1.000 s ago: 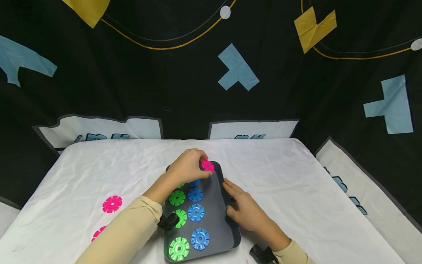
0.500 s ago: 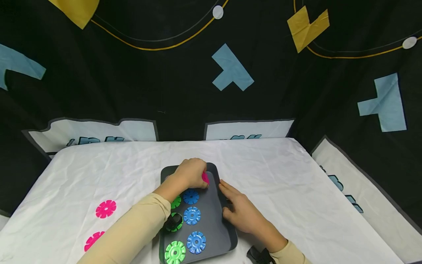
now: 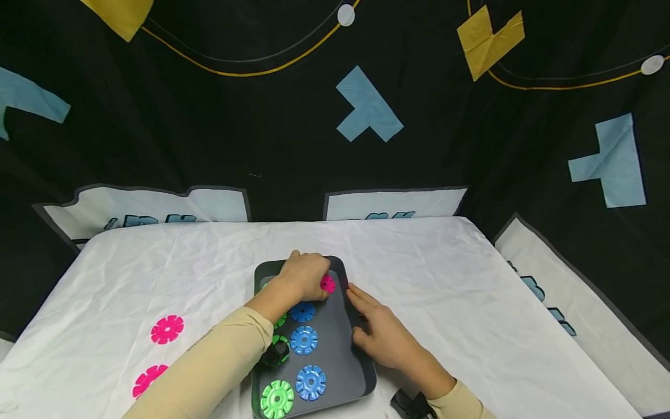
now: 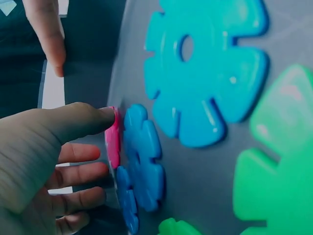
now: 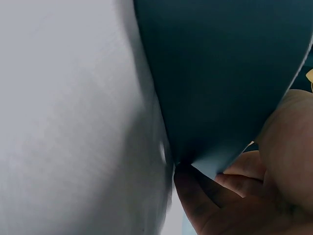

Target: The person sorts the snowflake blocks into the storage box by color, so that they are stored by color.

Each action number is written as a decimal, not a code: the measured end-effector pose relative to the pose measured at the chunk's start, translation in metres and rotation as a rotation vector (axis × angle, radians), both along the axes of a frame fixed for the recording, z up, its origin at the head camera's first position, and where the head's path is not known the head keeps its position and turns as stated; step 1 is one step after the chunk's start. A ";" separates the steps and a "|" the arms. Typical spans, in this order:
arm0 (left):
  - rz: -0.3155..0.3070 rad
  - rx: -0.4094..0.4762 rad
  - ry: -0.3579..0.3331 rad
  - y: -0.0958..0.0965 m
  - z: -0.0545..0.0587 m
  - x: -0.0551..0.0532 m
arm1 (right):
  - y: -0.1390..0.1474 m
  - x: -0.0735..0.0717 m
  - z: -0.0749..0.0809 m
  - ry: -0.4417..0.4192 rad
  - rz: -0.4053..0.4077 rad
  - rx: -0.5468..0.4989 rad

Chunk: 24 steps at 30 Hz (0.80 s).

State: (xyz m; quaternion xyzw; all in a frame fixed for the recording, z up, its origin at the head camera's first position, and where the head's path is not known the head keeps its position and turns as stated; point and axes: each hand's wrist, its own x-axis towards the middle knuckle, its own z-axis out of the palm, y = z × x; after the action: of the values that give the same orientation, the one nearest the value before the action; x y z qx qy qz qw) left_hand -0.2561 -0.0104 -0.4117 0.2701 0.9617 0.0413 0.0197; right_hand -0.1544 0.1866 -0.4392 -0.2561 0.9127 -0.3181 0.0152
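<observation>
A dark grey tray [image 3: 342, 361] stands on the white cloth. Over its far part, my left hand [image 3: 302, 278] holds a pink notched plastic disc [image 3: 328, 284] low near the far right corner; in the left wrist view the thumb touches the pink disc [image 4: 112, 139], the fingers close behind. My right hand [image 3: 384, 331] rests along the tray's right side with extended fingers, its thumb by the rim. Blue notched discs [image 3: 304, 340] form a column in the tray. Beside them runs a column of green notched discs [image 3: 277, 399], partly hidden by my left arm and its wrist camera.
Two pink notched discs, one upper [image 3: 167, 329] and one lower [image 3: 149, 380], lie on the cloth left of the tray; my left sleeve [image 3: 209, 366] partly covers the lower one. A black patterned curtain [image 3: 293, 128] hangs behind the table [image 3: 445, 262].
My left hand has lowered the pink disc into the tray's far right part, and its face now lies flatter. The head view has shifted slightly. My right hand stays at the tray's side.
</observation>
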 end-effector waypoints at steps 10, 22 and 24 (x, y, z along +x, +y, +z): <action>0.015 0.306 0.021 -0.019 0.027 0.007 | 0.000 0.001 0.000 -0.005 -0.015 0.001; 0.158 0.626 0.112 -0.082 0.057 0.029 | -0.003 0.002 0.000 0.004 -0.027 0.003; 0.178 0.645 0.111 -0.093 0.058 0.034 | -0.002 0.003 0.000 0.005 -0.034 -0.001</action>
State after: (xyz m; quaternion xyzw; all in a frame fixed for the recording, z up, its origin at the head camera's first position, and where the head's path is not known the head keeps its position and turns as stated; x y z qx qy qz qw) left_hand -0.2223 -0.1033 -0.3540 0.1792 0.9186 0.3302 -0.1227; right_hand -0.1515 0.1841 -0.4396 -0.2412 0.9168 -0.3183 0.0074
